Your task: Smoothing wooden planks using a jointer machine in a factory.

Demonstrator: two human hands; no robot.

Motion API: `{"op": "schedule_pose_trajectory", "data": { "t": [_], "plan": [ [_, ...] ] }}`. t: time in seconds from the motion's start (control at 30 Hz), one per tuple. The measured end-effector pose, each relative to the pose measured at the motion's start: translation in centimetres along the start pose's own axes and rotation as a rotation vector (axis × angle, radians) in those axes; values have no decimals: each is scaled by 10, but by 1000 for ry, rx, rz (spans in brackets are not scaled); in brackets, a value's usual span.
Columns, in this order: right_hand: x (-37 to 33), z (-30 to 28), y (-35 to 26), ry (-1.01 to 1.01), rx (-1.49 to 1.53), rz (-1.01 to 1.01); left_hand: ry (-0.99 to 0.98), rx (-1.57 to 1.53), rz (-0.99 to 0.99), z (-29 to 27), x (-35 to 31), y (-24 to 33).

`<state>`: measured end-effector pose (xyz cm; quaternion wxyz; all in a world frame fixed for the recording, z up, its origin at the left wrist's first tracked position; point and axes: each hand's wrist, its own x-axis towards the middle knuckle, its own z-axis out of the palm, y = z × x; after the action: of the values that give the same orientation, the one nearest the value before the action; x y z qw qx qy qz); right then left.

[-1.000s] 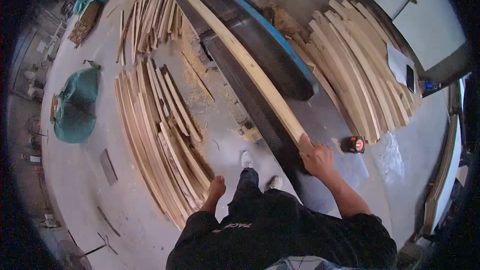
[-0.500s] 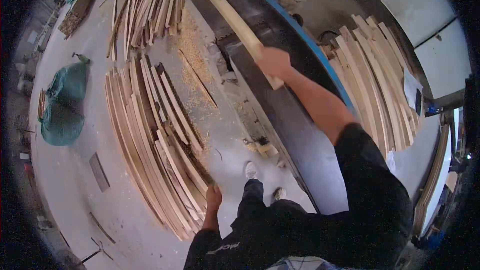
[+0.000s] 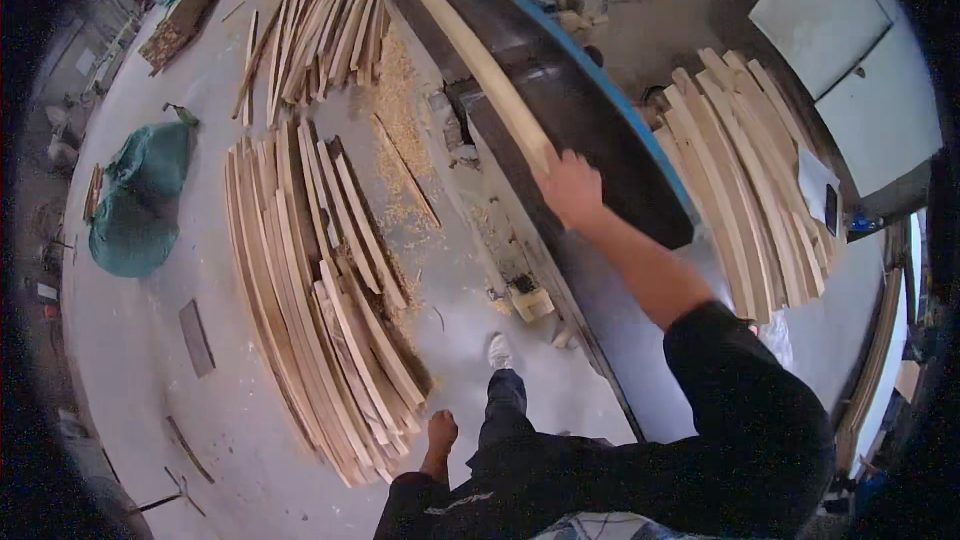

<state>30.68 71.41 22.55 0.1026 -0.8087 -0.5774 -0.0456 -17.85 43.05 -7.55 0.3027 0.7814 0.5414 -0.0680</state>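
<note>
My right hand [image 3: 572, 190], arm stretched forward, is closed on the near end of a long pale wood strip [image 3: 478, 52]. The strip lies lengthwise along the dark metal bed of a woodworking machine [image 3: 610, 275] and runs to the far edge of the picture. On the bed's right side is a long dark fence with a blue edge [image 3: 640, 115]. My left hand [image 3: 441, 430] hangs low at my side, fingers curled into a fist, with nothing visible in it. It is close to the near end of a floor stack of wood strips [image 3: 300, 290], apart from it.
Farther off lies another pile of strips [image 3: 335, 30], with wood shavings [image 3: 400, 130] beside the machine. Right of the machine is a stack of boards [image 3: 745, 170] with a paper and a dark phone-like object on top. Green sacks [image 3: 140, 200] and a flat plank [image 3: 197, 338] are on the left floor.
My right hand has come back along the strip to its near end, which earlier stuck out past the hand. My left fist has dropped slightly. The view has shifted a little.
</note>
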Motion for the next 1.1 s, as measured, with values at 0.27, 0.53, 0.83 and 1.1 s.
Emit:
{"op": "schedule_pose_trajectory", "data": {
  "t": [0.27, 0.53, 0.83, 1.1],
  "plan": [
    [-338, -97, 83, -14, 117, 53, 563, -339, 258, -93, 48, 162],
    [-681, -185, 151, -208, 109, 235, 673, -77, 712, -183, 16, 397],
    [-1030, -220, 209, -552, -172, 793, 520, 356, 968, -99, -88, 461],
    [-1266, -290, 244, -624, -333, 1119, 41, 612, 1557, -13, -279, 495]
  ]
}}
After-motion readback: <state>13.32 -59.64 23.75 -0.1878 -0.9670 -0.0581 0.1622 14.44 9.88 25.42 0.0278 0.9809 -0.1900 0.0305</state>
